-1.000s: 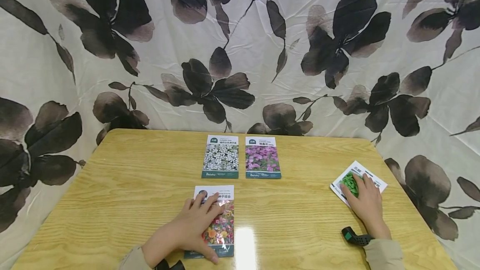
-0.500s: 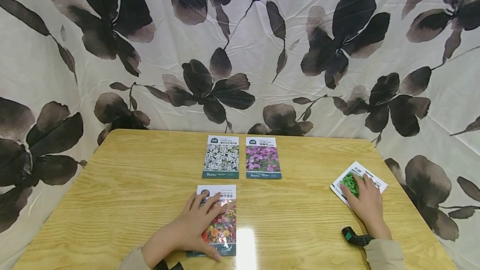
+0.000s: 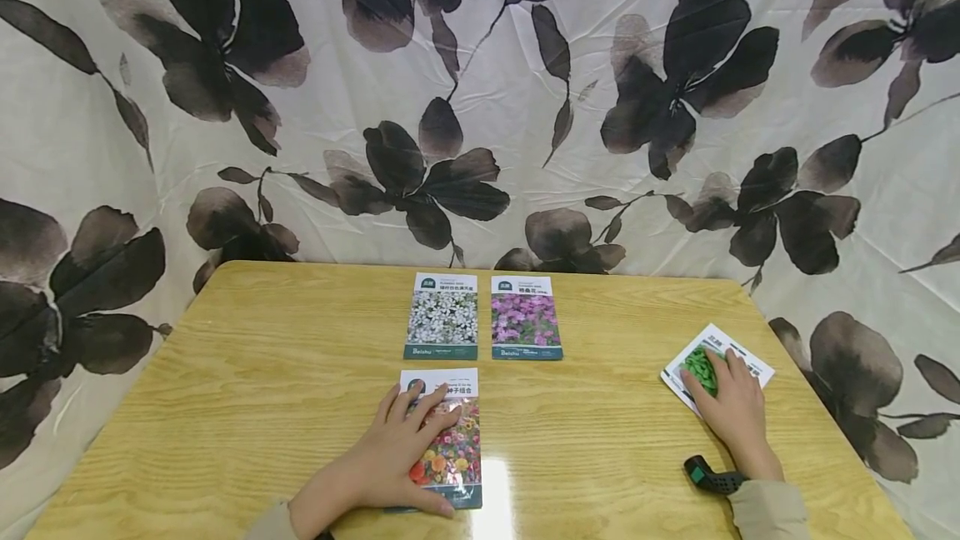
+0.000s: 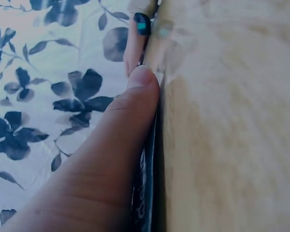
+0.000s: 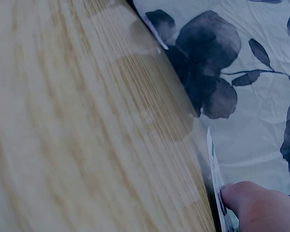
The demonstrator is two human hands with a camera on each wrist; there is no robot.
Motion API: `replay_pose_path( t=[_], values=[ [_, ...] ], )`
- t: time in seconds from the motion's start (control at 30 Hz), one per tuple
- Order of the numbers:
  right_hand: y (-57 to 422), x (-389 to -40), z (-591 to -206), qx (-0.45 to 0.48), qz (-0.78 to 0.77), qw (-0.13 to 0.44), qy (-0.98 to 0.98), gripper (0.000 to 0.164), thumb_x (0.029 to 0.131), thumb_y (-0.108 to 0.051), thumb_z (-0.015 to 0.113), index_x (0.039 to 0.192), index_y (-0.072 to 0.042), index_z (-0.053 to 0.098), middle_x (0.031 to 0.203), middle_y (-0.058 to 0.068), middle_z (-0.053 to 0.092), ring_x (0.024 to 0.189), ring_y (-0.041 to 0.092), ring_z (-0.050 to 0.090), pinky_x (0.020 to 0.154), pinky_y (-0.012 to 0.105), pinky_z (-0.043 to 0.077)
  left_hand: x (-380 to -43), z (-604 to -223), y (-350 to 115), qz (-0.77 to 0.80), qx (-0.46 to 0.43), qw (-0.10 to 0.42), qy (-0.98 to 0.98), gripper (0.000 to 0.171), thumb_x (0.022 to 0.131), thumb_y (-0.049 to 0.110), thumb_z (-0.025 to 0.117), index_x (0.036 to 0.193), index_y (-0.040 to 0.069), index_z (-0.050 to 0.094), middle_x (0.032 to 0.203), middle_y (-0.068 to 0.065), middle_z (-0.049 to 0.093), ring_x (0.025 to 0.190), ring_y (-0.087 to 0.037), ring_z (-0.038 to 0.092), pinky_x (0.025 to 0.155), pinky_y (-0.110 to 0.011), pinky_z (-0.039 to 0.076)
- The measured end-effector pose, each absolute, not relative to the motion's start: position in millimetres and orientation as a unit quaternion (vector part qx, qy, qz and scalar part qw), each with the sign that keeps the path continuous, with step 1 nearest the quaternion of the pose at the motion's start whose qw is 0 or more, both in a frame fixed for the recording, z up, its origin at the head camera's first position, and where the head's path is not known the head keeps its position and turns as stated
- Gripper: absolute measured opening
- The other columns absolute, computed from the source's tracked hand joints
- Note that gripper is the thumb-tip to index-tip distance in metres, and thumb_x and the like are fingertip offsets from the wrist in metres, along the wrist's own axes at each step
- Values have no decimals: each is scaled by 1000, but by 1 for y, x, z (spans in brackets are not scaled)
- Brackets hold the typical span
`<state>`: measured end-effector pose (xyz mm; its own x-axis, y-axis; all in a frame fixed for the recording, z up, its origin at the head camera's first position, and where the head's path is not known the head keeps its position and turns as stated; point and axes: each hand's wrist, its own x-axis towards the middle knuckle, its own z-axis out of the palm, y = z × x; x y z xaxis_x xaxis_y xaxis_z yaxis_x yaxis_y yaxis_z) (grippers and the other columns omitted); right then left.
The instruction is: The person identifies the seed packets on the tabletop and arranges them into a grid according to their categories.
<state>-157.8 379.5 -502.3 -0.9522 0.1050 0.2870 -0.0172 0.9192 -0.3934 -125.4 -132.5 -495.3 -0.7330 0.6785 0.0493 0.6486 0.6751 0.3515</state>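
My left hand (image 3: 397, 448) lies with spread fingers over a seed packet (image 3: 467, 452) printed with mixed colourful flowers, near the table's front. Its thumb (image 4: 106, 154) reaches along the packet's dark lower edge in the left wrist view. Toward the right side, my right hand (image 3: 733, 411) rests on a slanted white seed packet (image 3: 699, 369) with a green picture, covering part of its print. The right wrist view shows that packet's thin edge (image 5: 211, 162) beside the thumb (image 5: 261, 208). Behind the left hand's packet, a white-flower seed packet (image 3: 441, 319) and a purple-flower seed packet (image 3: 525, 319) lie side by side.
The packets lie on a light wooden table (image 3: 262, 357) with rounded far corners. A white cloth (image 3: 525, 190) with dark flowers hangs behind and beside it. A black wristband (image 3: 712, 477) sits at the right wrist.
The left hand and the mixed-flower packet under it have slid a little to the right. The right hand and its packet have stayed put, as have the two rear packets.
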Motion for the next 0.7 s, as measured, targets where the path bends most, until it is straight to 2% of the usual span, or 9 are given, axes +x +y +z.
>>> replay_pose_path(
  t=[0.3,0.7],
  values=[
    [380,-158,-501,-21,198,152,-968,67,99,-42,56,142,8,43,146,42,28,134,60,24,104,72,18,-127,-494,-134,198,367,48,908,111,68,88,57,157,28,31,165,-6,16,148,-43,9,111,-66,1],
    [379,-158,-502,-13,201,146,-969,67,99,-42,56,142,8,43,147,42,28,134,60,23,104,72,17,-127,-497,-136,196,380,14,904,111,68,89,57,155,24,35,163,-7,19,148,-39,8,110,-65,4]
  ],
)
